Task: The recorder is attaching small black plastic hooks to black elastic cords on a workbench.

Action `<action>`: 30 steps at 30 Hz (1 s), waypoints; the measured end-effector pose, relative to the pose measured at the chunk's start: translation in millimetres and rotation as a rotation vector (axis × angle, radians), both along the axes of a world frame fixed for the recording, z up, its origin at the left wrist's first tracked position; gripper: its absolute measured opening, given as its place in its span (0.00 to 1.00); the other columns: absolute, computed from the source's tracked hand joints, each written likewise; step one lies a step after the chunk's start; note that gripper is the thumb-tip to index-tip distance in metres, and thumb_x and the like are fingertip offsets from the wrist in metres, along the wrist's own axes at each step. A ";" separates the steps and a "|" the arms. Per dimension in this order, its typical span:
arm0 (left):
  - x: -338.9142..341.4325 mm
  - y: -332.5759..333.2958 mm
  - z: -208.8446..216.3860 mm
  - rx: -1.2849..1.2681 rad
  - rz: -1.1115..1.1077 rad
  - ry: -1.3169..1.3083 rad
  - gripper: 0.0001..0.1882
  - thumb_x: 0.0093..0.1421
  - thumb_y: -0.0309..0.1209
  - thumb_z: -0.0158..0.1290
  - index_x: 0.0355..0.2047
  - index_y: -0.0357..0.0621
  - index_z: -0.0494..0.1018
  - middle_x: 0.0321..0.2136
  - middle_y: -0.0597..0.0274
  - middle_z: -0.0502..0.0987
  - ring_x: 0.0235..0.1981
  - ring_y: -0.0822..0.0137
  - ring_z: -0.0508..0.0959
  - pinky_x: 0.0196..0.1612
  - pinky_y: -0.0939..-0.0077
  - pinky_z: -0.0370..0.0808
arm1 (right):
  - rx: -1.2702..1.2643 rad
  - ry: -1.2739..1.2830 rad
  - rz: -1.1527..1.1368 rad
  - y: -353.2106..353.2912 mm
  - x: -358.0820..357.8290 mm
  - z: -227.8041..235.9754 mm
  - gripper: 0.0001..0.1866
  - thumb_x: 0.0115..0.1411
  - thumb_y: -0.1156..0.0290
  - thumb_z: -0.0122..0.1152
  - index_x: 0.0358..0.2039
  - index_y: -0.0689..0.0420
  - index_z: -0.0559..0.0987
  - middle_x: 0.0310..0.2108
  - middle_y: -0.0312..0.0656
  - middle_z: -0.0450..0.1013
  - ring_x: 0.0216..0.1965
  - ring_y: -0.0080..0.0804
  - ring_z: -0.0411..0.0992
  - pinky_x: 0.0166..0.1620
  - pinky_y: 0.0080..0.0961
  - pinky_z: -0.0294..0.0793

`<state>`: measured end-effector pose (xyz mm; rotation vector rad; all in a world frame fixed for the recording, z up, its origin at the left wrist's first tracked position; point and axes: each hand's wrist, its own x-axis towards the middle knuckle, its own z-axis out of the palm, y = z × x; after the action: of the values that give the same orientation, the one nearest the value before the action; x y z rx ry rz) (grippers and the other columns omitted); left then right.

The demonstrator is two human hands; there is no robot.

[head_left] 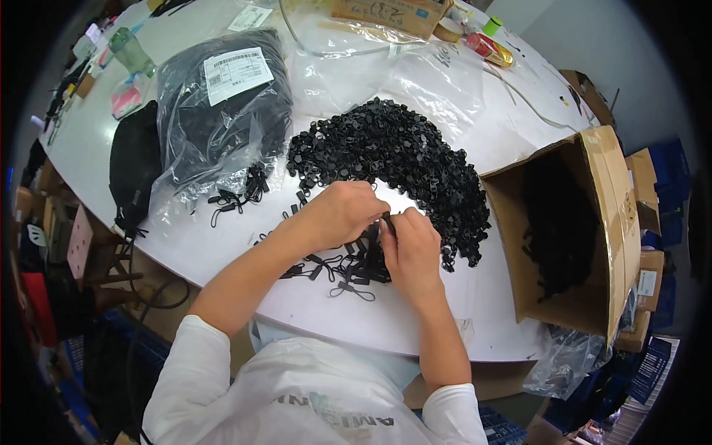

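Note:
My left hand (343,215) and my right hand (415,248) meet over the table, fingertips pinched together. Between them is a small black piece (389,224), mostly hidden by the fingers; its exact kind cannot be made out. Just beyond my hands curves a big heap of small black plastic clips (386,144). Below and between my wrists lie several black cord loops with plastic ends (356,268); one loop (351,291) lies apart, nearer the table edge. More cord loops (248,191) spill out beside a clear plastic bag (222,122) full of black items.
An open cardboard box (615,222) with black items inside stands on its side at the right. A black pouch (133,167) lies left of the bag. Farther back are a green bottle (130,52), a carton (389,16), a tape roll (448,30) and a red can (489,50).

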<state>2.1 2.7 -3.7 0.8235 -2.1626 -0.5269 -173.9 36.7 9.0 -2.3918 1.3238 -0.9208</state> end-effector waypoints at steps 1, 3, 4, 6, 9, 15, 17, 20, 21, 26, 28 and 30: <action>-0.6 0.4 -1.4 0.009 0.006 -0.022 0.05 0.49 0.22 0.56 0.29 0.38 0.75 0.21 0.54 0.73 0.28 0.56 0.76 0.32 0.65 0.74 | 0.002 0.002 -0.002 -0.1 -1.5 1.1 0.04 0.54 0.78 0.59 0.27 0.63 0.72 0.24 0.45 0.65 0.26 0.44 0.65 0.29 0.38 0.64; -1.1 0.3 -5.4 0.022 -0.006 -0.047 0.06 0.49 0.22 0.57 0.29 0.38 0.75 0.21 0.54 0.74 0.28 0.55 0.76 0.32 0.65 0.74 | 0.093 0.058 0.019 0.1 -3.0 3.7 0.03 0.55 0.77 0.58 0.28 0.63 0.73 0.26 0.46 0.66 0.27 0.47 0.66 0.31 0.40 0.66; -1.5 0.5 -6.5 0.035 -0.017 -0.072 0.06 0.48 0.22 0.57 0.29 0.38 0.75 0.22 0.54 0.74 0.28 0.55 0.77 0.33 0.64 0.75 | 0.094 0.059 0.018 -0.2 -3.3 3.8 0.03 0.55 0.77 0.58 0.28 0.63 0.73 0.26 0.46 0.66 0.27 0.47 0.66 0.31 0.40 0.66; -3.4 1.5 -7.8 0.083 -0.010 -0.021 0.09 0.47 0.19 0.57 0.32 0.37 0.76 0.24 0.54 0.76 0.29 0.54 0.77 0.32 0.66 0.75 | 0.109 0.098 0.032 -1.4 -4.0 2.3 0.03 0.55 0.77 0.57 0.29 0.63 0.74 0.27 0.47 0.66 0.28 0.48 0.67 0.32 0.41 0.66; -8.3 3.6 -5.7 0.148 -0.005 0.069 0.13 0.47 0.17 0.56 0.36 0.37 0.77 0.28 0.53 0.78 0.30 0.54 0.79 0.32 0.68 0.76 | 0.173 0.168 0.022 -2.5 -5.9 3.9 0.05 0.55 0.76 0.58 0.31 0.64 0.75 0.27 0.47 0.67 0.31 0.46 0.67 0.38 0.39 0.67; -9.9 3.9 0.0 0.223 -0.020 0.147 0.11 0.49 0.19 0.56 0.36 0.36 0.78 0.32 0.51 0.80 0.33 0.56 0.81 0.36 0.70 0.78 | 0.104 0.116 -0.033 -4.3 -10.2 1.1 0.05 0.52 0.74 0.60 0.28 0.62 0.76 0.26 0.46 0.67 0.29 0.45 0.68 0.36 0.39 0.68; -9.6 3.4 -1.1 0.194 -0.018 0.169 0.11 0.49 0.19 0.57 0.35 0.35 0.78 0.32 0.51 0.80 0.33 0.56 0.81 0.36 0.70 0.79 | 0.107 0.103 -0.029 -4.1 -10.6 1.5 0.06 0.52 0.74 0.61 0.28 0.62 0.76 0.25 0.46 0.67 0.29 0.44 0.68 0.35 0.38 0.68; -8.1 1.5 -2.2 0.120 -0.056 0.160 0.10 0.50 0.20 0.57 0.35 0.34 0.77 0.32 0.51 0.80 0.34 0.56 0.81 0.36 0.70 0.79 | 0.094 0.092 -0.029 -3.4 -10.1 1.6 0.06 0.51 0.74 0.61 0.28 0.62 0.76 0.24 0.45 0.67 0.28 0.44 0.68 0.35 0.38 0.68; -8.4 1.1 -2.5 0.083 -0.075 0.180 0.10 0.50 0.19 0.57 0.35 0.34 0.77 0.32 0.51 0.80 0.34 0.56 0.81 0.37 0.70 0.79 | 0.080 0.094 -0.034 -3.2 -9.9 1.6 0.06 0.51 0.74 0.61 0.27 0.62 0.76 0.24 0.44 0.66 0.28 0.44 0.68 0.35 0.38 0.68; -7.4 -1.1 -5.5 0.006 -0.105 0.191 0.09 0.50 0.19 0.57 0.34 0.33 0.76 0.31 0.52 0.79 0.33 0.56 0.80 0.36 0.68 0.78 | 0.054 0.071 -0.034 -3.8 -8.7 0.3 0.06 0.50 0.74 0.62 0.24 0.61 0.74 0.23 0.44 0.66 0.27 0.43 0.67 0.33 0.37 0.67; -8.8 0.0 -6.9 -0.027 0.002 0.207 0.06 0.51 0.20 0.56 0.32 0.34 0.76 0.28 0.54 0.78 0.29 0.58 0.78 0.32 0.69 0.75 | 0.044 0.064 -0.035 -4.0 -7.8 -0.9 0.06 0.50 0.74 0.62 0.23 0.60 0.73 0.23 0.44 0.66 0.26 0.43 0.67 0.33 0.37 0.66; -7.8 0.5 -1.0 0.080 0.050 0.248 0.05 0.52 0.20 0.56 0.31 0.35 0.75 0.27 0.56 0.76 0.27 0.61 0.76 0.30 0.71 0.73 | -0.048 0.039 -0.041 -4.1 -6.8 -2.0 0.08 0.48 0.74 0.63 0.21 0.59 0.71 0.22 0.43 0.65 0.25 0.42 0.66 0.31 0.36 0.65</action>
<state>-5.8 3.2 -4.7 0.8082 -1.9005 -0.6568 -180.7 32.7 7.0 -2.4388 1.3851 -0.9316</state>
